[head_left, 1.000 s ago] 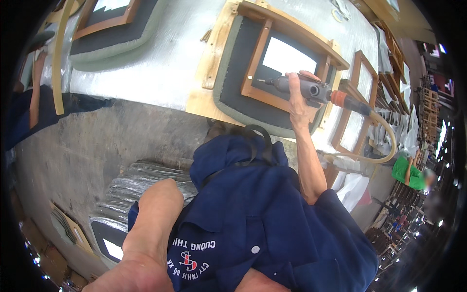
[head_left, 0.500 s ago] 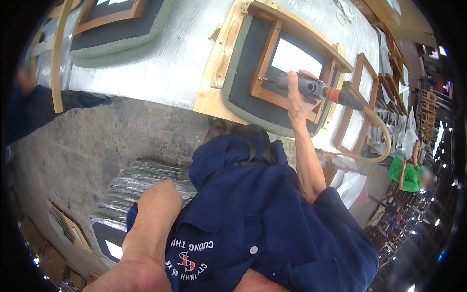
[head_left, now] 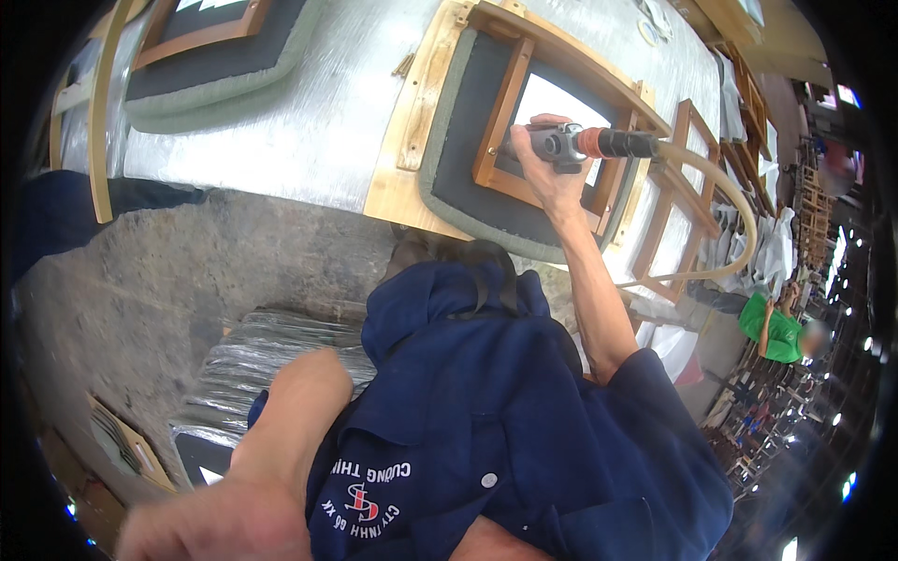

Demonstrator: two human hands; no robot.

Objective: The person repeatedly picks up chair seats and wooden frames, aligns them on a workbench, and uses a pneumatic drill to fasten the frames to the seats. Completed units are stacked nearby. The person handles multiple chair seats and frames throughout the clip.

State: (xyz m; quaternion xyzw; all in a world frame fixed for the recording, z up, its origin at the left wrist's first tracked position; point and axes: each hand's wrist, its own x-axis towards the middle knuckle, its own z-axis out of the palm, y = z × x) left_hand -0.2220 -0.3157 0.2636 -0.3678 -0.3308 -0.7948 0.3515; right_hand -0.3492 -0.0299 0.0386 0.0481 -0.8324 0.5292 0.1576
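Note:
My right hand (head_left: 554, 187) is wrapped round a grey air screwdriver (head_left: 561, 147) with an orange and black rear end. The tool is over a brown wooden frame (head_left: 500, 117), near its left corner, where a small brass-coloured screw head (head_left: 492, 151) shows. Its tip is blurred, so contact cannot be told. Under the frame lies a dark-backed seat cushion (head_left: 454, 140) with a grey-green edge, on a light wooden jig (head_left: 398, 192). My left hand (head_left: 220, 524) is raised at the lower left, close to the camera. Its fingers are blurred and partly cut off.
A pale air hose (head_left: 744, 224) loops right from the tool. Another framed cushion (head_left: 220, 89) lies on the plastic-covered table (head_left: 327, 140). Wrapped cushions (head_left: 271, 360) are stacked on the floor at left. A person in green (head_left: 772, 327) is far right; a dark sleeve (head_left: 56, 220) shows at left.
The screwdriver has tilted and its rear end has swung upward in the picture, with the tip off its earlier line to the screw. My left hand has moved down and left, further into view.

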